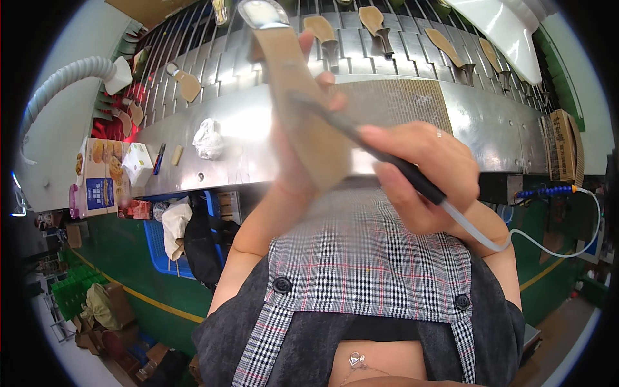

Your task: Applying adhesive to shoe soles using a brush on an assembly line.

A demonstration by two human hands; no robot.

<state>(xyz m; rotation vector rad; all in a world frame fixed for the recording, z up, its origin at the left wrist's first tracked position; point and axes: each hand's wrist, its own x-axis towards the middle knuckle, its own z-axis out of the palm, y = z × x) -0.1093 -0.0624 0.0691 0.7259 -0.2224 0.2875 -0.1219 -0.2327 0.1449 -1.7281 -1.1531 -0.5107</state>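
A tan shoe sole (303, 109) with a shiny silvery end tilts upward in front of my chest, smeared by motion. My left hand (291, 164) is closed around it from behind, its fingertips showing along the right edge. In my right hand (429, 171) is a black-handled brush (409, 173), gripped between thumb and fingers. A pale flexible tube (474, 231) runs from the brush's rear end. Its blurred dark tip lies over the middle of the sole and seems to touch it; bristles cannot be made out.
Several tan soles with dark heels, one of them a sole (373, 22), lie on the slatted metal conveyor (358, 66). Ribbed cardboard (412, 106), crumpled white tissue (208, 138) and blue-handled pliers (158, 159) rest on the metal bench. A grey hose (64, 77) arches at left; a blue crate (169, 258) stands below.
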